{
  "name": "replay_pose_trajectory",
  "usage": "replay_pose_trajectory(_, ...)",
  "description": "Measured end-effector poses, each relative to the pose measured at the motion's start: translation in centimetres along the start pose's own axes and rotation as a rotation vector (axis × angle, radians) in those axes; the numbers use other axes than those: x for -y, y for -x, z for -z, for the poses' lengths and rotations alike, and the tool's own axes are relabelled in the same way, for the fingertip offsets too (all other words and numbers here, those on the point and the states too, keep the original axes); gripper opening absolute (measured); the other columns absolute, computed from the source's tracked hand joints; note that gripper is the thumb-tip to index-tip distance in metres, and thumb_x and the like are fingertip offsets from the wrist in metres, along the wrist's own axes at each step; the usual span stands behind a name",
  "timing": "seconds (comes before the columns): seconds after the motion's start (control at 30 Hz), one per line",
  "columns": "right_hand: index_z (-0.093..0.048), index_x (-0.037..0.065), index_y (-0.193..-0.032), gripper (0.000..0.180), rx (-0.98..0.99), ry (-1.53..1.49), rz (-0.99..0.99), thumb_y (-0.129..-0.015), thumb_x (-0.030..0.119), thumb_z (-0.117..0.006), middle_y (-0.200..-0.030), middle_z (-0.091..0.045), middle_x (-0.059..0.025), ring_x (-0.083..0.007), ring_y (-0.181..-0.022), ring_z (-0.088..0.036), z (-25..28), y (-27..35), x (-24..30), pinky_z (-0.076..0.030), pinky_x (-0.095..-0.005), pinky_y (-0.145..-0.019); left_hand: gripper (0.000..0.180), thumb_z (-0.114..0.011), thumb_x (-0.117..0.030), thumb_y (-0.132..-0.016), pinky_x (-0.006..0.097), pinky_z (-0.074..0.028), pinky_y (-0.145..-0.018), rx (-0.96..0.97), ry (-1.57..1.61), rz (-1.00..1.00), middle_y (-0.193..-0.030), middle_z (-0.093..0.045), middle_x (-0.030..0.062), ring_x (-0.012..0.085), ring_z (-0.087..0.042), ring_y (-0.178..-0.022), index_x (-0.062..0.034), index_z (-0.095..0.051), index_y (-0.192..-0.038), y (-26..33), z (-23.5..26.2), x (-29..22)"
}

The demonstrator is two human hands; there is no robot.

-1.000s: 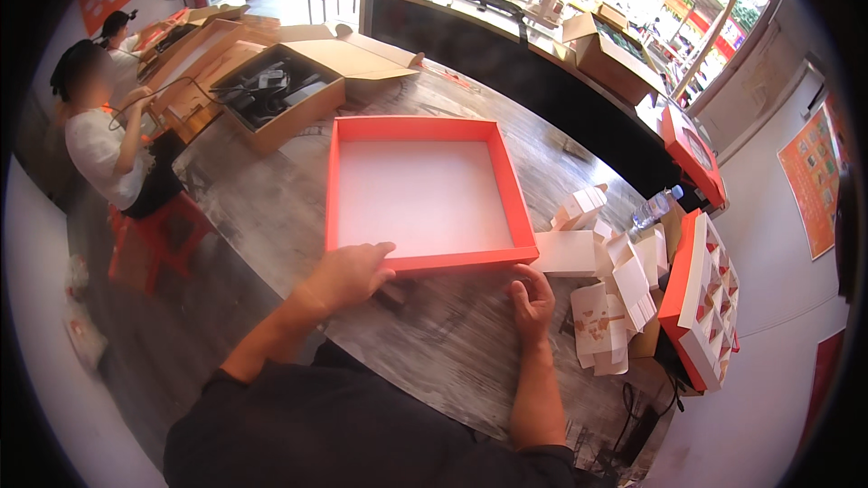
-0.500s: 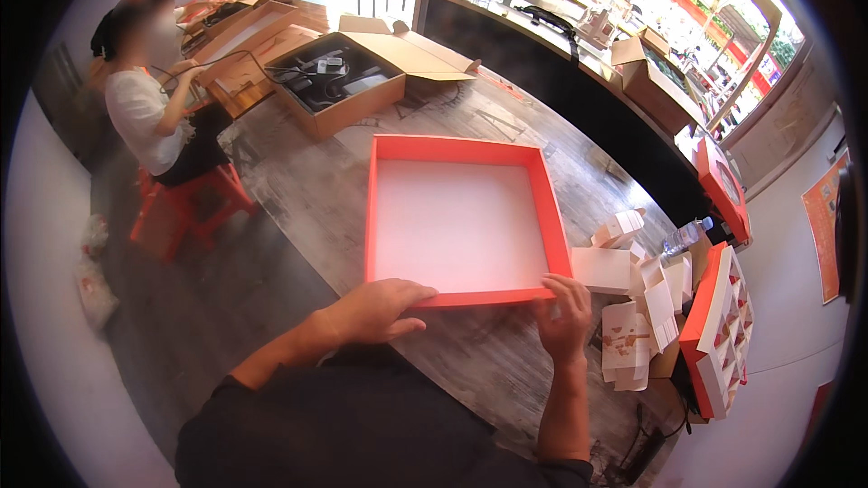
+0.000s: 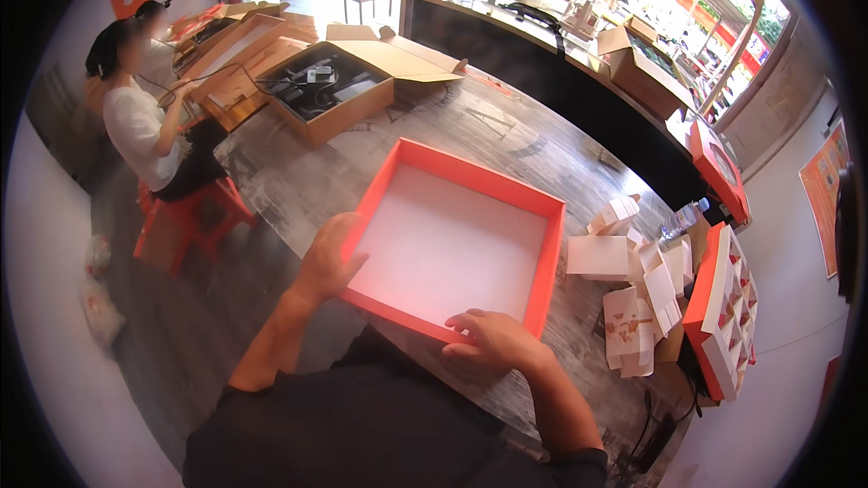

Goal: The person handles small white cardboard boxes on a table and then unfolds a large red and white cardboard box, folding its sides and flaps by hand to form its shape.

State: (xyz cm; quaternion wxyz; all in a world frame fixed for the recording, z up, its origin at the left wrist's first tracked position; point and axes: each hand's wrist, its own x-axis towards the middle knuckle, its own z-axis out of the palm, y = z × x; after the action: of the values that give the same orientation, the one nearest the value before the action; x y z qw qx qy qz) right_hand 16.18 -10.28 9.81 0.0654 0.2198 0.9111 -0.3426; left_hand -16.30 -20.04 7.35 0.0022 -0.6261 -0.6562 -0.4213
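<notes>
A shallow orange-red box [image 3: 452, 230] with a white bottom rests on the grey wood-patterned table, turned at an angle in front of me. It is open at the top, and nothing lies inside. My left hand [image 3: 327, 258] grips its left wall close to the near-left corner, thumb toward the rim. At the near wall, my right hand [image 3: 493, 341] has its fingers hooked over the rim, with the fingertips inside. The outer side of the near wall is partly hidden by the right hand.
Several small white cartons [image 3: 599, 258] lie to the right, beside a plastic bottle [image 3: 684, 219] and a tilted red box with white dividers [image 3: 721, 312]. A cardboard box of black gear [image 3: 330, 95] stands at the far left. Two people [image 3: 149, 140] sit beyond the table's left edge.
The box has turned clockwise. My left hand has shifted from the near wall to the left side, and my right hand from the near-right corner to the near wall.
</notes>
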Motion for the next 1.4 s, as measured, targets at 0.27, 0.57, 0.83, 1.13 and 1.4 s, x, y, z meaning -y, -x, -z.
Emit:
replay_pose_trajectory(0.27, -0.058, 0.005, -0.136, 0.066, 0.252, -0.119, -0.116, -0.093, 0.054, -0.068, -0.124, -0.064, -0.0171, -0.0324, -0.109, -0.065, 0.3, -2.0, 1.5, -0.051, -0.0407, -0.095, 0.052, -0.058, -0.002, -0.090, 0.038, -0.051, -0.099, 0.114, 0.267, 0.382, -0.128, -0.062, 0.0196, 0.0296, -0.064, -0.115, -0.0008, -0.050, -0.141, 0.9, -1.2, 2.4)
replay_pose_trajectory(0.57, -0.055, 0.002, -0.139, 0.071, 0.331, -0.196, -0.093, -0.091, 0.053, -0.069, -0.127, -0.062, -0.0186, -0.0365, -0.118, -0.061, -0.3, -1.6, 2.8, -0.049, -0.0436, -0.101, 0.038, -0.058, -0.007, -0.094, 0.033, -0.053, -0.094, 0.248, 0.352, 0.525, -0.117, -0.072, 0.0179, 0.0230, -0.070, -0.107, 0.0011, -0.059, -0.131, 0.2, -0.9, 1.9)
replay_pose_trajectory(0.83, -0.054, 0.003, -0.140, 0.071, 0.241, -0.285, -0.076, -0.091, 0.051, -0.071, -0.130, -0.060, -0.0186, -0.0365, -0.119, -0.061, -1.0, -0.7, 2.3, -0.049, -0.0427, -0.101, 0.034, -0.055, -0.007, -0.100, 0.030, -0.053, -0.092, 0.261, 0.518, 0.599, -0.115, -0.072, 0.0138, 0.0169, -0.068, -0.105, 0.0021, -0.059, -0.132, 0.7, -1.0, 4.0)
replay_pose_trajectory(1.13, -0.051, 0.000, -0.142, 0.075, 0.114, -0.353, -0.042, -0.089, 0.047, -0.077, -0.127, -0.059, -0.0215, -0.0308, -0.109, -0.066, -2.6, -0.5, 1.0, -0.055, -0.0390, -0.093, 0.032, -0.053, -0.006, -0.101, 0.028, -0.051, -0.094, 0.194, 0.693, 0.603, -0.116, -0.070, 0.0109, 0.0146, -0.066, -0.106, 0.0070, -0.059, -0.130, 0.9, -1.3, 3.3)
replay_pose_trajectory(1.4, -0.050, -0.007, -0.140, 0.077, 0.136, -0.546, -0.153, -0.091, 0.049, -0.072, -0.133, -0.060, -0.0266, -0.0345, -0.121, -0.063, -2.6, -0.8, 1.0, -0.050, -0.0415, -0.102, 0.032, -0.054, -0.008, -0.101, 0.028, -0.052, -0.091, 0.137, 0.549, 0.527, -0.114, -0.071, 0.0108, 0.0153, -0.067, -0.103, 0.0055, -0.060, -0.129, 1.8, -1.2, 3.3)
